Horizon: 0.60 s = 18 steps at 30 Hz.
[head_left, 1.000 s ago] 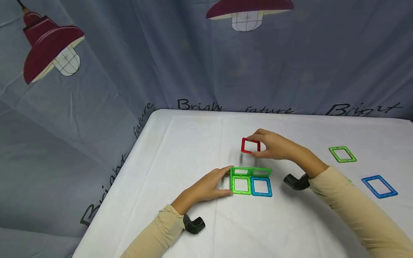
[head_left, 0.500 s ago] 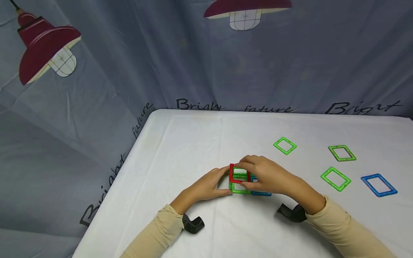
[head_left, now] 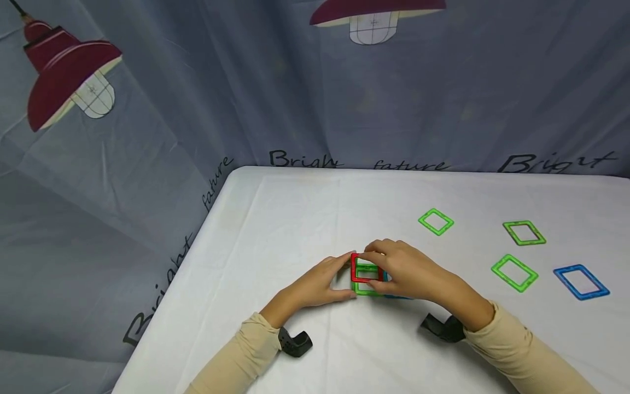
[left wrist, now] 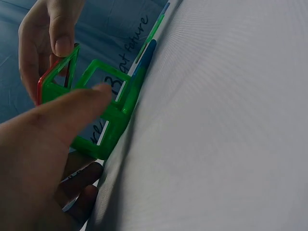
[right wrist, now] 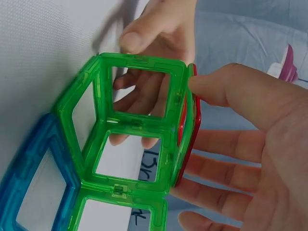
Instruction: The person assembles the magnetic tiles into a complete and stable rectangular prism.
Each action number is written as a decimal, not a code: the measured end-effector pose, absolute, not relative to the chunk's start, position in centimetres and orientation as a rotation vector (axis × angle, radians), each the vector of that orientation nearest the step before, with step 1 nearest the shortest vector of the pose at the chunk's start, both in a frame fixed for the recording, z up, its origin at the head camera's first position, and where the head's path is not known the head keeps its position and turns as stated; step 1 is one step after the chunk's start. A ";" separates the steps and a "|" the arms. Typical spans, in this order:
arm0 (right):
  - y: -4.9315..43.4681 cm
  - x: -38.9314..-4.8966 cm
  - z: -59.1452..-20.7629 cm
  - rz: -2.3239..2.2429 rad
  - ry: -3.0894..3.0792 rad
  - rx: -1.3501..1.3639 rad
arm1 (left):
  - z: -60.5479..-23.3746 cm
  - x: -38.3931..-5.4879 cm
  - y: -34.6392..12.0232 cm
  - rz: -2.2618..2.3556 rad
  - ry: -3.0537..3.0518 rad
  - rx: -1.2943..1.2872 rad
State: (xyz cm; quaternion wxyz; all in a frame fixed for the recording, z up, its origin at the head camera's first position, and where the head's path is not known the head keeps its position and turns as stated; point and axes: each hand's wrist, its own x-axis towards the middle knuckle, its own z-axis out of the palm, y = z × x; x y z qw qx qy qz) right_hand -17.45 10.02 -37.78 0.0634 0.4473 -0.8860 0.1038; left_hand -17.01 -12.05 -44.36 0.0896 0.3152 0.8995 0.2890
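Note:
In the head view my right hand (head_left: 410, 271) pinches a red square magnetic tile (head_left: 353, 268) between thumb and fingers. The tile sits over a small build of green magnetic tiles (head_left: 366, 293). Seen from the right wrist, the red tile lies against the inner green frames at the upper edge, thumb (right wrist: 211, 89) right at its corner. My left hand (head_left: 320, 282) grips the build's left side, thumb at the front corner and index finger at the back. A blue square tile (right wrist: 65, 163) adjoins the green ones, mostly hidden under my right hand in the head view.
On the white tablecloth (head_left: 275, 219) to the right lie loose square tiles: a green one (head_left: 430, 226) behind my right hand, another green tile (head_left: 517, 223) farther right, a third green tile (head_left: 507, 278), and a blue tile (head_left: 568, 283). A printed curtain (head_left: 221, 109) hangs behind the table.
My right hand has brought the red tile from behind the build forward and down onto its left part, then lowered slightly. The left hand has stayed at the build's side.

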 end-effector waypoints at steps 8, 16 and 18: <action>11.4 -18.6 -37.1 0.431 -2.746 1.305 | -44.4 -17.1 -12.2 0.984 2.600 0.845; 14.8 -21.7 -37.2 0.581 -2.944 1.003 | -44.5 -17.0 -12.1 1.014 2.592 0.845; 15.5 -22.2 -37.3 0.596 -2.984 0.942 | -44.4 -17.0 -12.1 1.014 2.591 0.851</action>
